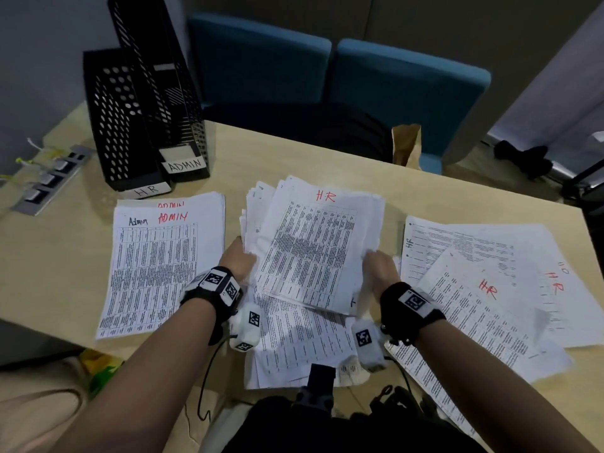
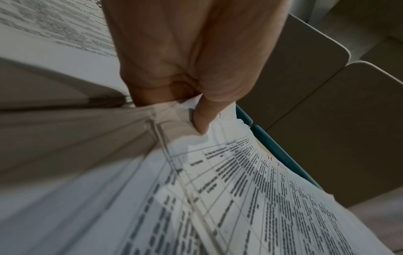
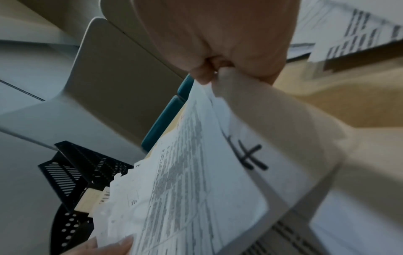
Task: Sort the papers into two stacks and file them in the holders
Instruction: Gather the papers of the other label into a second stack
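Both hands hold one thick bundle of printed papers point(image 1: 313, 246) above the table's middle; its top sheet reads HR in red. My left hand point(image 1: 238, 258) grips its left edge, the thumb pressed on the top sheet point(image 2: 250, 181). My right hand point(image 1: 379, 268) pinches its right edge point(image 3: 196, 163). A squared stack marked ADMIN point(image 1: 157, 263) lies at the left. Loose sheets marked HR point(image 1: 496, 289) are spread at the right. Two black mesh holders stand at the back left, labelled HR point(image 1: 121, 125) and ADMIN point(image 1: 170, 93).
More printed sheets point(image 1: 294, 344) lie under the lifted bundle near the front edge. A grey socket strip point(image 1: 49, 181) sits at the far left. Blue chairs point(image 1: 392, 89) and a brown paper bag point(image 1: 405, 145) stand beyond the table's far edge.
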